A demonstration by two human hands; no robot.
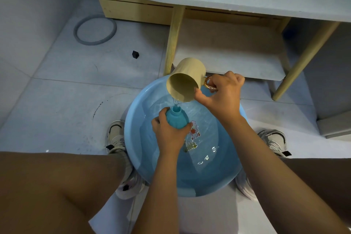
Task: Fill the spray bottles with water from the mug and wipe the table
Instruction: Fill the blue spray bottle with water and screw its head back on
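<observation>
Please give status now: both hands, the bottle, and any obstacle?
Left hand grips blue bottle over basin. Right hand holds tilted mug, water running into bottle neck. Nothing in the way.

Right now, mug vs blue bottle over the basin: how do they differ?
The mug is beige and wide-mouthed; the blue bottle has a narrow neck. The mug is tipped over and pouring; the bottle stands about upright, taking the stream. The right hand holds the mug by its handle; the left hand wraps the bottle's body. Both are held over the blue basin, which holds water.
</observation>
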